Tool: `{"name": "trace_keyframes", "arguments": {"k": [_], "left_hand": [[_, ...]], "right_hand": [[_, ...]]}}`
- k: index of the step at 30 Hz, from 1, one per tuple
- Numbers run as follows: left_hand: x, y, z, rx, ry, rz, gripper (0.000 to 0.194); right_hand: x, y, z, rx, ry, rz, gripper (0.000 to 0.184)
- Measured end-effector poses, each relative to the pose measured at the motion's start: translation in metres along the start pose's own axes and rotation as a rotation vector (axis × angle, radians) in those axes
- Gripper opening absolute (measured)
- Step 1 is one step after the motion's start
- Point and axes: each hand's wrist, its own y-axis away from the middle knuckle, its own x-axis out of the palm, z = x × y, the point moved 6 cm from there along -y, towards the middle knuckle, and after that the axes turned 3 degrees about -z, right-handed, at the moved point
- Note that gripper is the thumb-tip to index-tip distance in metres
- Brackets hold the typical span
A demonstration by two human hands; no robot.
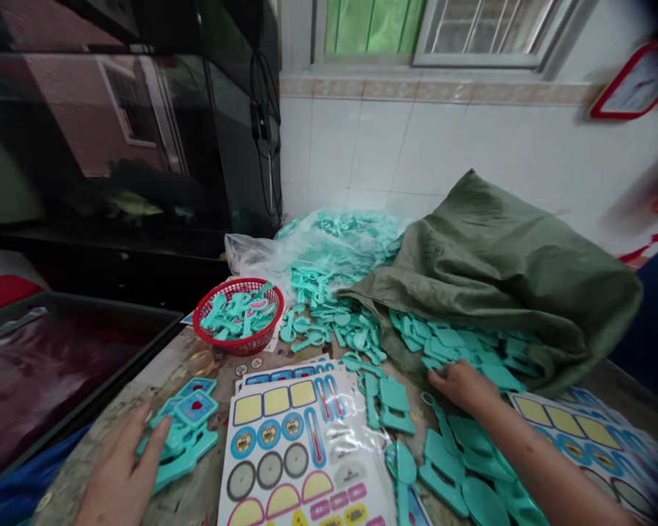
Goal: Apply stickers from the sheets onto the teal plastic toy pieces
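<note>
- Head view: left hand (120, 475) at lower left, open-looking, fingers (149, 437) touching a stack of teal plastic toy pieces (183, 442), some with heart stickers
- Right hand (463, 386) well apart from left hand, fingers resting on loose teal pieces (449, 349) near mouth of a green woven sack (504, 285); firm grip impossible to tell
- Between both hands, printed sticker sheet (301, 446) lying on the desk (194, 482)
- Second sticker sheet (586, 446) at right, beside the larger teal pieces (471, 467)
- Red plastic basket (263, 294) with teal pieces inside, on far side of desk
- Behind it, clear plastic bag (252, 256) with more teal pieces, touching the sack
- At left, dark fish tank (104, 124)
</note>
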Motion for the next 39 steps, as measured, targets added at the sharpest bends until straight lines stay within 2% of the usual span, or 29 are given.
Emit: {"name": "trace_keyframes", "arguments": {"k": [2, 5, 8, 10, 11, 13, 15, 17, 18, 20, 23, 24, 25, 27, 30, 32, 36, 39], "left_hand": [[-0.005, 0.009, -0.011, -0.053, 0.042, 0.021, 0.065], [-0.007, 0.026, -0.029, -0.133, 0.161, 0.044, 0.054], [0.006, 0.05, -0.045, -0.216, 0.382, 0.102, 0.046], [0.024, 0.069, -0.057, -0.258, 0.562, 0.215, 0.043], [0.032, 0.078, -0.063, -0.257, 0.637, 0.27, 0.042], [0.046, 0.096, -0.076, -0.246, 0.823, 0.376, 0.048], [0.057, 0.11, -0.081, -0.322, 0.964, 0.482, 0.054], [0.064, 0.118, -0.077, -0.458, 1.061, 0.555, 0.057], [0.065, 0.12, -0.073, -0.534, 1.101, 0.561, 0.057], [0.064, 0.12, -0.061, -0.666, 1.167, 0.546, 0.055], [0.059, 0.118, -0.042, -0.794, 1.18, 0.487, 0.054], [0.058, 0.117, -0.037, -0.81, 1.174, 0.483, 0.053], [0.056, 0.118, -0.034, -0.816, 1.176, 0.479, 0.052], [0.052, 0.118, -0.028, -0.801, 1.199, 0.468, 0.048], [0.045, 0.117, -0.021, -0.721, 1.231, 0.436, 0.044], [0.04, 0.115, -0.015, -0.671, 1.212, 0.406, 0.044], [0.032, 0.11, 0.002, -0.608, 1.106, 0.319, 0.048], [0.032, 0.109, 0.011, -0.577, 1.058, 0.283, 0.049]], "right_hand": [[-0.011, 0.0, 0.006, -0.032, -0.055, -0.025, 0.024], [-0.024, 0.008, 0.024, -0.098, -0.202, -0.049, 0.029], [-0.024, 0.037, 0.061, -0.196, -0.4, 0.005, 0.032], [-0.016, 0.07, 0.098, -0.272, -0.556, 0.103, 0.034], [-0.011, 0.09, 0.117, -0.305, -0.647, 0.157, 0.034], [0.009, 0.136, 0.16, -0.304, -1.036, 0.505, 0.03], [0.027, 0.179, 0.193, -0.262, -1.205, 0.788, 0.028], [0.039, 0.205, 0.211, -0.304, -1.207, 0.883, 0.025], [0.044, 0.209, 0.212, -0.341, -1.164, 0.863, 0.025], [0.05, 0.201, 0.201, -0.395, -1.029, 0.705, 0.025], [0.053, 0.168, 0.156, -0.364, -0.758, 0.328, 0.036], [0.053, 0.159, 0.14, -0.343, -0.666, 0.227, 0.044], [0.056, 0.153, 0.127, -0.323, -0.582, 0.181, 0.051], [0.061, 0.149, 0.107, -0.291, -0.454, 0.172, 0.061], [0.068, 0.157, 0.098, -0.25, -0.382, 0.23, 0.066], [0.067, 0.163, 0.099, -0.212, -0.39, 0.247, 0.061], [0.064, 0.165, 0.104, -0.194, -0.347, 0.277, 0.04], [0.063, 0.16, 0.102, -0.211, -0.29, 0.258, 0.038]]}}
